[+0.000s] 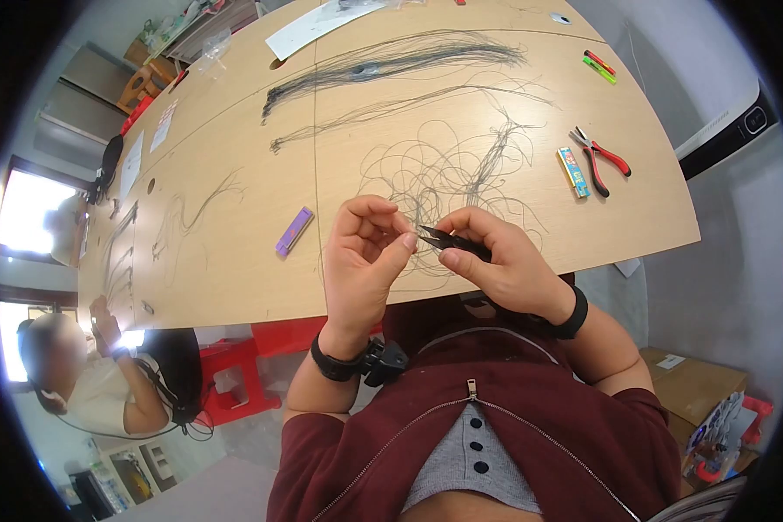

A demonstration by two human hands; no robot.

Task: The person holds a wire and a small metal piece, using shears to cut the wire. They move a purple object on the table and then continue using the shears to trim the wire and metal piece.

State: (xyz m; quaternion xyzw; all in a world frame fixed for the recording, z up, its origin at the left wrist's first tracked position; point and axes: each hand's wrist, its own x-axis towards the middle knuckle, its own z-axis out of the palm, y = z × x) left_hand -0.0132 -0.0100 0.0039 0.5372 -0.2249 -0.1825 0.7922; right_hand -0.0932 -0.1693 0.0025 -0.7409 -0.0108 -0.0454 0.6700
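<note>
Over the table's front part, my left hand [370, 252] is closed, its thumb and index finger pinched at the end of a thin dark wire. My right hand [505, 261] is wrapped round small black snips [457, 244], whose pointed tips are beside my left fingertips. Behind both hands lies a loose tangle of thin dark wires [426, 174]. A purple box [295, 231] lies to the left of my left hand. Right of the tangle are a blue and yellow box [572, 173] and red-handled pliers [598, 161].
Further back on the wooden table [235, 287] lie a thick wire bundle [391, 63], a thinner bundle [391, 106], a white sheet [317, 28] and green and red cutters [599, 66]. A co-worker [104, 383] sits at the left near a red stool [235, 378].
</note>
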